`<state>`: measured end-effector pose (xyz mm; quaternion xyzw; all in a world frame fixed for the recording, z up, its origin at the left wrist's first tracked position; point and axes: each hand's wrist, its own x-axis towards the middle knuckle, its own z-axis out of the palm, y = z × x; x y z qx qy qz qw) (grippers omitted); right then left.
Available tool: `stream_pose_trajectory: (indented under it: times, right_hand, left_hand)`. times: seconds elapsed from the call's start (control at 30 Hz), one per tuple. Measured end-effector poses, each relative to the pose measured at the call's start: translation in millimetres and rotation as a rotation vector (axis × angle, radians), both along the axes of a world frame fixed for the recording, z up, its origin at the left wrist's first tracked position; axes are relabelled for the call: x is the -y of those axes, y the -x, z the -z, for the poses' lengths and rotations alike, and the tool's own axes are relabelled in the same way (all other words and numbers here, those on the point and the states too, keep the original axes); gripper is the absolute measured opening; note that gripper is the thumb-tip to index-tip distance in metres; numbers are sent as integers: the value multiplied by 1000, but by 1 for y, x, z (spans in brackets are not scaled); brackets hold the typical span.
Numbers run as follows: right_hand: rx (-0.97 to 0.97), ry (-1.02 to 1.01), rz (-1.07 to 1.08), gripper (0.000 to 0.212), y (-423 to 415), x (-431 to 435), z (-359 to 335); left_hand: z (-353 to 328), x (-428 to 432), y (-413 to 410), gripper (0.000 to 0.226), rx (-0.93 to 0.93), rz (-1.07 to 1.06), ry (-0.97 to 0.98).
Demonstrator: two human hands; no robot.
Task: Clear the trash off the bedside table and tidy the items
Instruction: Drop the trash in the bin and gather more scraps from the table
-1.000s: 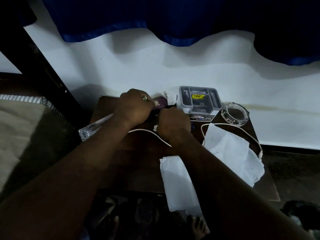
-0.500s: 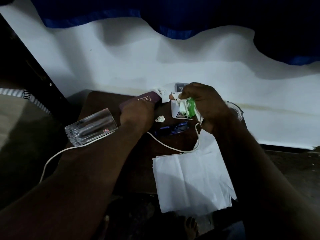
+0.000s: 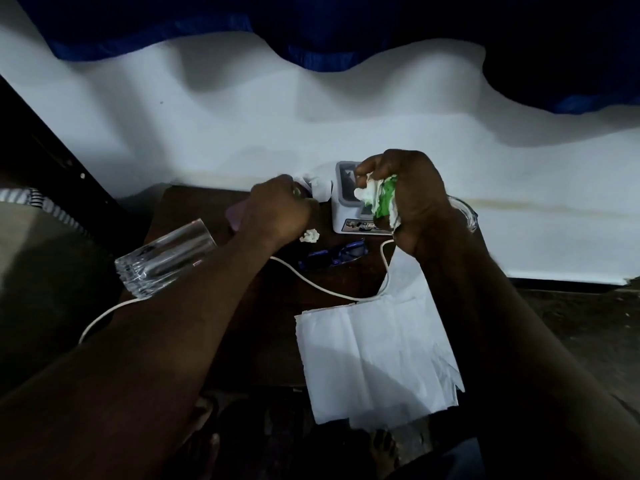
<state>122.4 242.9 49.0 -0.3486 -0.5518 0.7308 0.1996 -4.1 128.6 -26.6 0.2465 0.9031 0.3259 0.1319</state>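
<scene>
Trash, where is it at this moment?

It is in the right hand, a crumpled wad of white and green. The fingers are closed tight around it. The hand is up above the back of the bedside table, in front of a grey-white box.

And the left hand?

It is low at the back of the table, fingers curled, on a purple thing. Whether it really grips this, I cannot tell; the fingertips are hidden from here.

Is more rubbish lying there?

One small paper ball, just beside the left hand. Some white crumpled stuff is at the wall, between the left hand and the box.

What else is on the table?

A clear glass is at the left edge, just beside the left forearm. A white cable runs across the middle and passes under that forearm. A dark blue thing, maybe spectacles, lies near the cable. White paper sheets hang over the front edge. A glass ashtray shows behind the right wrist.
</scene>
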Motion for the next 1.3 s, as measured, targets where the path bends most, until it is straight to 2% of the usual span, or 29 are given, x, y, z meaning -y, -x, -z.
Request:
stream_pose_trajectory:
  times: [0.07, 0.17, 0.3, 0.43, 0.57, 0.8, 0.93, 1.03, 1.1, 1.3]
  right_hand:
    - [-30, 67, 31, 26, 1, -1, 0]
    - [36, -28, 62, 34, 2, -4, 3]
    - [100, -144, 81, 41, 6, -8, 10]
    - [107, -191, 92, 37, 9, -11, 13]
    - [98, -230, 96, 36, 7, -14, 16]
    - [103, -250, 97, 35, 3, -18, 18]
    - [111, -247, 94, 34, 1, -19, 17]
    - [114, -287, 88, 34, -1, -20, 18]
    - [131, -319, 81, 32, -1, -21, 19]
    - [194, -483, 74, 29, -7, -25, 25]
  left_hand:
    - [-2, 0, 4, 20, 59, 8, -15]
    - [0, 2, 4, 1, 24, 71, 26]
    - [8, 5, 5, 36, -106, 218, 91]
    - [24, 3, 3, 29, -161, 365, 211]
    - [34, 2, 2, 28, -120, 342, 230]
    - [37, -4, 3, 23, -156, 371, 306]
    - [25, -5, 5, 38, -94, 351, 60]
    - [20, -9, 8, 18, -173, 225, -4]
    - [22, -15, 11, 13, -175, 153, -35]
    - [36, -31, 18, 23, -274, 71, 110]
